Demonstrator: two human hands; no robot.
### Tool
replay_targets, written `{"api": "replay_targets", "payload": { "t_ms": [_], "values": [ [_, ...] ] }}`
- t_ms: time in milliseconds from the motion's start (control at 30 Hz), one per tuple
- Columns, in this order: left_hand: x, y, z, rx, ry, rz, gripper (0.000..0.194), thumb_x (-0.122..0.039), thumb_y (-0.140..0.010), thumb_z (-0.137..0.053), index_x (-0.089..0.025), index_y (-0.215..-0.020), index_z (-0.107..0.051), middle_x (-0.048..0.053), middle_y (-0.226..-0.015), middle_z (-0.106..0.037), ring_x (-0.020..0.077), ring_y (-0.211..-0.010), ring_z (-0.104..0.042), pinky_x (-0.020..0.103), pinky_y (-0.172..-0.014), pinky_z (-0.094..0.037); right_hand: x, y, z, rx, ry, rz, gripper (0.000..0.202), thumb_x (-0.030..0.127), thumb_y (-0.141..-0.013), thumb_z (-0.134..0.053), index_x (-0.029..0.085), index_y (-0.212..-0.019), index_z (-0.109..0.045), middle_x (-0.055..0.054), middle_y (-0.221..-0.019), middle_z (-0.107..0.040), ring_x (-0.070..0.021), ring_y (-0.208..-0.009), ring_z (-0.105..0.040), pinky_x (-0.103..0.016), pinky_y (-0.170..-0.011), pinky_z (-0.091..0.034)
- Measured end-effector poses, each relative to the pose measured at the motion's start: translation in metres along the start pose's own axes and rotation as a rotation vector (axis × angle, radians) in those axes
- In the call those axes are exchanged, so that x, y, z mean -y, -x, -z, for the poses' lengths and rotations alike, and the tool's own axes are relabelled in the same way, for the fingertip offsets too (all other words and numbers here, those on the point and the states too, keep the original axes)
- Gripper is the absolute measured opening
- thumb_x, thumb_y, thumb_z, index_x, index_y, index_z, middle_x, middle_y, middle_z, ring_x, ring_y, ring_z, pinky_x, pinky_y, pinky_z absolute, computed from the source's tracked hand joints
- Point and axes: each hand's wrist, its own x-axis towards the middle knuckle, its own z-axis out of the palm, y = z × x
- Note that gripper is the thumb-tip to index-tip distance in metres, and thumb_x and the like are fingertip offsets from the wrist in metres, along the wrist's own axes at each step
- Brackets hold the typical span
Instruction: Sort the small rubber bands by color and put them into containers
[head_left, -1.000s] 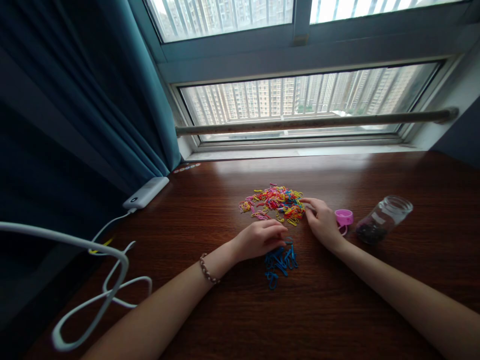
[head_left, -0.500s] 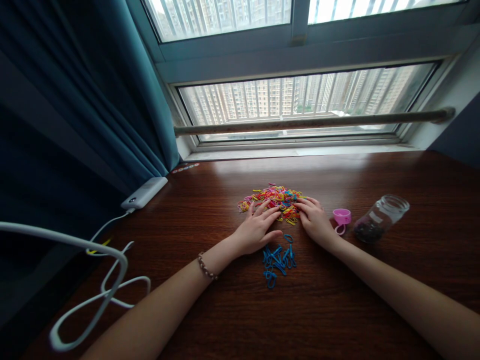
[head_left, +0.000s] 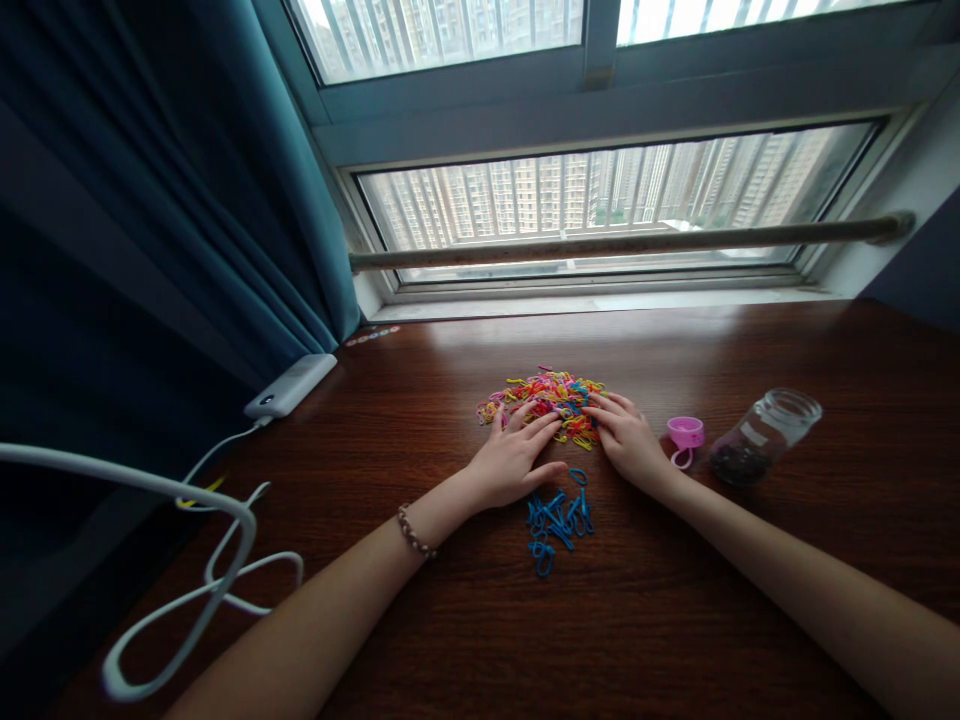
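A heap of small multicoloured rubber bands (head_left: 551, 388) lies on the brown wooden table (head_left: 420, 440). My left hand (head_left: 514, 465) rests flat with fingers spread, its fingertips on the heap's near left side. On the right side, my right hand (head_left: 626, 440) touches the heap with outstretched fingers, some bands hidden under the tips. Nearer to me, below the left thumb, is a separate loose group of blue rubber bands (head_left: 556, 520). Neither hand visibly grips anything.
Right of my right hand stand a pink cup-shaped piece with a ring (head_left: 685, 433) and a tilted clear jar (head_left: 765, 435) with dark contents. A white power bank (head_left: 292, 386) and white cable (head_left: 244, 540) lie left, by the blue curtain (head_left: 300, 200). The window is behind.
My right hand's fingers have shifted slightly left over the heap. The left hand stays in nearly the same place, and the blue group looks unchanged.
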Motion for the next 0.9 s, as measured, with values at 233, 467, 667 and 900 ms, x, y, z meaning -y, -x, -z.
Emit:
{"api": "replay_targets", "payload": {
  "t_ms": [233,467,667,900],
  "values": [
    [-0.0012,0.0012,0.0017,-0.049,0.013,0.005,0.058,-0.055,-0.082,-0.037,-0.028,-0.133,-0.030,0.006,-0.141,-0.030,0.0288,-0.132,-0.016,0.059,-0.104,-0.005,0.0022,-0.0021,0.0044,-0.008,-0.121,0.048,0.039,0.010,-0.078,-0.039,0.022,-0.107,-0.062,-0.004,-0.114,-0.060,-0.0215,-0.112,-0.045,-0.045,-0.097,-0.035],
    [0.0004,0.0002,0.0000,-0.001,0.036,-0.004,0.068,-0.058,-0.082,-0.035,-0.027,-0.138,-0.015,0.006,-0.140,-0.033,0.0293,-0.133,-0.011,0.062,-0.102,-0.003,0.0061,-0.0032,0.0063,-0.084,-0.202,0.031,0.041,0.011,-0.077,-0.039,0.020,-0.111,-0.059,-0.008,-0.109,-0.060,-0.0218,-0.107,-0.048,-0.043,-0.095,-0.038],
    [0.0000,0.0018,-0.0021,-0.079,0.019,0.046,0.064,-0.057,-0.081,-0.038,-0.026,-0.135,-0.026,0.008,-0.133,-0.040,0.0285,-0.127,-0.024,0.059,-0.104,-0.006,0.0049,-0.0019,0.0050,-0.130,-0.141,-0.002,0.042,0.011,-0.076,-0.040,0.021,-0.114,-0.057,-0.009,-0.121,-0.052,-0.0232,-0.114,-0.042,-0.046,-0.098,-0.033],
    [0.0005,0.0008,-0.0049,-0.165,-0.007,0.150,0.051,-0.053,-0.083,-0.037,-0.021,-0.122,-0.043,0.010,-0.126,-0.045,0.0299,-0.124,-0.027,0.063,-0.101,-0.009,0.0067,-0.0010,0.0045,-0.036,-0.062,0.075,0.046,0.010,-0.078,-0.039,0.025,-0.120,-0.052,-0.004,-0.125,-0.052,-0.0233,-0.119,-0.037,-0.048,-0.099,-0.032]
  ]
}}
